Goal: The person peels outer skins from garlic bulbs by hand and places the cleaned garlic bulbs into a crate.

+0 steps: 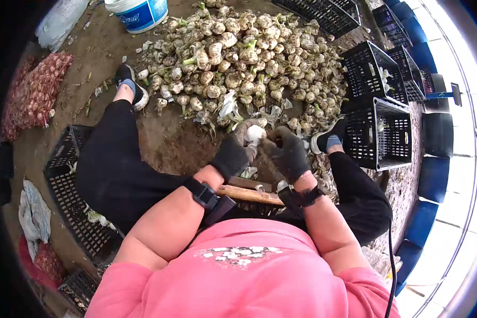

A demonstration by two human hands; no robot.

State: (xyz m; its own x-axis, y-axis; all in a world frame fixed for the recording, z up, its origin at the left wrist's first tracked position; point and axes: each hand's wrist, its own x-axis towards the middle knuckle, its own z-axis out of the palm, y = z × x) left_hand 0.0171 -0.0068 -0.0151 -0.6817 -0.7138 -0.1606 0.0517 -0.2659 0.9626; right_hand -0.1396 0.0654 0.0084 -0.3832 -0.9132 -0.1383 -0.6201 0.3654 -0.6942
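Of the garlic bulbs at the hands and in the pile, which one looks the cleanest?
The white bulb in the left hand; those in the pile look mostly brownish and dirty.

White glare floods the right side, while fisheye distortion curves the view toward dark corners.

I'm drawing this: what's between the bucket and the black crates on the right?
A big heap of garlic bulbs, seen in the head view.

White bulb [255, 135]: partly hidden by left fingers [241, 132]. Right fingers [286, 138]: contents cannot be made out. Bucket [135, 18]: cut off by top edge. Pink shirt [233, 283]: cropped by bottom edge.
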